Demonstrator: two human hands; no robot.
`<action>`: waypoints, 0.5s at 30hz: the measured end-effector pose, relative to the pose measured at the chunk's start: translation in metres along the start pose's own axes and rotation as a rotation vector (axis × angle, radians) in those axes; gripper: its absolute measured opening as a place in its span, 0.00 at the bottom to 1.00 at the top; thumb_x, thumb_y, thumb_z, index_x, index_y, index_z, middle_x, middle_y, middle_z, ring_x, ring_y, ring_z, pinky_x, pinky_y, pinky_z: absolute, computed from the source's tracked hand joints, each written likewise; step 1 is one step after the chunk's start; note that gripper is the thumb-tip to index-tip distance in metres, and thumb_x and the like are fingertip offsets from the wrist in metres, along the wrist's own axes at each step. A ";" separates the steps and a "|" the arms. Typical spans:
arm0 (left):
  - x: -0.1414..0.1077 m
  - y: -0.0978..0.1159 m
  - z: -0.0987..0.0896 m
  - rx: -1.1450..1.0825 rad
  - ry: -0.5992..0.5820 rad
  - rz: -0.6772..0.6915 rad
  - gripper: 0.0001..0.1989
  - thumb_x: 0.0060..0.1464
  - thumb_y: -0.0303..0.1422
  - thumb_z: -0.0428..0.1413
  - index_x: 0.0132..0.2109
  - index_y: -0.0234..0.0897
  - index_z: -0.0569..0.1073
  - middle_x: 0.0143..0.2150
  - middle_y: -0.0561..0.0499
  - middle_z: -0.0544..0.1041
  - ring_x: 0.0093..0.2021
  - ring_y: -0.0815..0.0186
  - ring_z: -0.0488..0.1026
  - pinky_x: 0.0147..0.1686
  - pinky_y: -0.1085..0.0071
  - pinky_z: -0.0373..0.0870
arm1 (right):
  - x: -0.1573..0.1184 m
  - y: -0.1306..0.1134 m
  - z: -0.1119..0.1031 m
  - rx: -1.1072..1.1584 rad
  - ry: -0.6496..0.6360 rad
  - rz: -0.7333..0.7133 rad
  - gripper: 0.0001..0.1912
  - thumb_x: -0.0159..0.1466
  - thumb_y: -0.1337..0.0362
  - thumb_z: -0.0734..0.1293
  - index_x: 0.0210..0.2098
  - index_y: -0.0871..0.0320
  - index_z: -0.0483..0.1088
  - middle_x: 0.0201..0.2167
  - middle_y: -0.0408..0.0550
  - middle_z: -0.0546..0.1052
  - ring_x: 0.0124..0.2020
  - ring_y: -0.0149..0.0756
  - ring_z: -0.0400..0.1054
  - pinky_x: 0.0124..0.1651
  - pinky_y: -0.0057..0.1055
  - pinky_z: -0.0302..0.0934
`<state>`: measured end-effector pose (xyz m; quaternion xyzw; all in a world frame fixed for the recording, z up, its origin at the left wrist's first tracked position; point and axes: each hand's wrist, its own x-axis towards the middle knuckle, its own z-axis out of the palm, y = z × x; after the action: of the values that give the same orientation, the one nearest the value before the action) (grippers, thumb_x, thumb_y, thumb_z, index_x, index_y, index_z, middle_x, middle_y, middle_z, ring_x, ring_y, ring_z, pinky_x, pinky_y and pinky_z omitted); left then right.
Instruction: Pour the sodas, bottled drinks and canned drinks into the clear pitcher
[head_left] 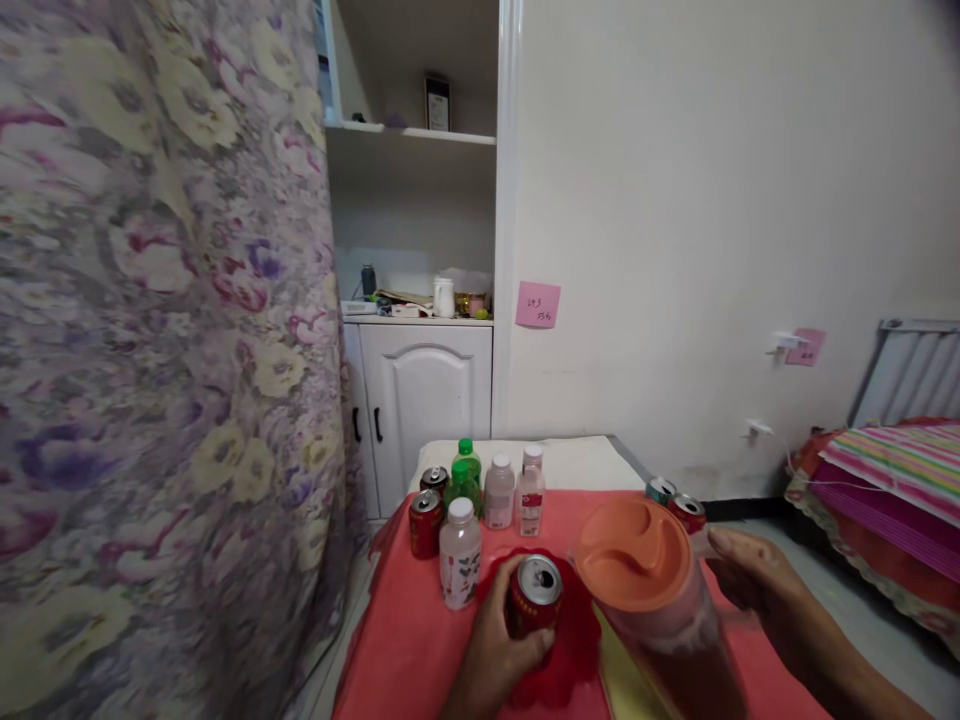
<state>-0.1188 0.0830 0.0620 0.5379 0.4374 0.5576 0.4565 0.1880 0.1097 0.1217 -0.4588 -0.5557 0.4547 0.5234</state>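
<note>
Left hand: I see the left hand (pixel 487 655) with its grip clamped round a red can (pixel 534 600), thumb across the front and fingers behind.
Held can: upright or nearly so, silver top facing up with a dark mouth in it; it is above the red dish (pixel 581 650), and from here I can't tell whether its base touches.
Right hand: the right hand (pixel 772 585) is at the far side of the pitcher (pixel 679 640), fingers pointing toward it; the spot is blurred, so I can't tell whether its grip is clamped on a handle or apart from it.
Pitcher: clear-walled, with an orange lid (pixel 636 553), standing just right of the dish and partly in front of a yellow patch (pixel 634 670).
Bottles: a white-capped bottle (pixel 460 560) is nearest the left hand; farther back are two green-capped bottles (pixel 465 475) and three pale-capped ones (pixel 517 495).
Other cans: two at the left, a dark-sided can (pixel 433 483) behind a red-sided can (pixel 425 527); two more (pixel 675 503) beyond the pitcher.
Tabletop: a red cloth (pixel 382 650) covers the near part of the tabletop (pixel 585 458), whose far end is cream.
Around us: flowered curtain (pixel 165 350) at left, white cabinet (pixel 427 410) behind, pink note (pixel 537 305) on the wall, bed (pixel 892 470) at right.
</note>
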 end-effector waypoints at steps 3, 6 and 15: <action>-0.001 -0.004 -0.002 0.013 -0.017 0.024 0.34 0.35 0.29 0.63 0.54 0.37 0.69 0.56 0.40 0.77 0.59 0.44 0.70 0.61 0.52 0.62 | -0.003 -0.007 0.002 -0.046 -0.024 0.003 0.28 0.60 0.39 0.65 0.20 0.54 0.57 0.18 0.36 0.52 0.22 0.30 0.42 0.26 0.32 0.37; -0.001 -0.009 -0.004 0.028 -0.040 0.047 0.34 0.35 0.28 0.62 0.55 0.38 0.69 0.55 0.42 0.77 0.58 0.46 0.71 0.60 0.54 0.63 | -0.004 -0.017 0.007 -0.106 -0.057 0.008 0.29 0.59 0.37 0.64 0.19 0.53 0.56 0.18 0.36 0.51 0.22 0.30 0.42 0.25 0.32 0.37; -0.004 -0.007 -0.003 -0.048 -0.067 0.039 0.36 0.34 0.25 0.61 0.56 0.40 0.69 0.56 0.45 0.78 0.58 0.48 0.71 0.60 0.56 0.64 | 0.002 -0.020 0.019 -0.145 -0.048 -0.002 0.31 0.56 0.34 0.65 0.17 0.53 0.56 0.16 0.37 0.50 0.20 0.30 0.41 0.25 0.33 0.37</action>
<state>-0.1213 0.0803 0.0539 0.5534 0.3979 0.5585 0.4727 0.1683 0.1080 0.1414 -0.4840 -0.6002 0.4234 0.4757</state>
